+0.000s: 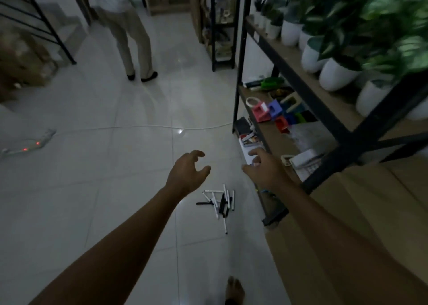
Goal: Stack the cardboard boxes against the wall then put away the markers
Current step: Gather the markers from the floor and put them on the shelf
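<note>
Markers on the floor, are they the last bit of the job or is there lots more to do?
The markers lie scattered on the floor tiles, none picked up. The left hand and right hand are both open and empty, stretched out above the pile. The view does not settle whether the boxes are stacked. Gathering and putting away the markers is all left.

Indoor home or small-office storage area, exact type not determinable. Indicated by glossy tiled floor, black metal shelving loaded with potted plants, stationery clutter, and a staircase railing.
</note>
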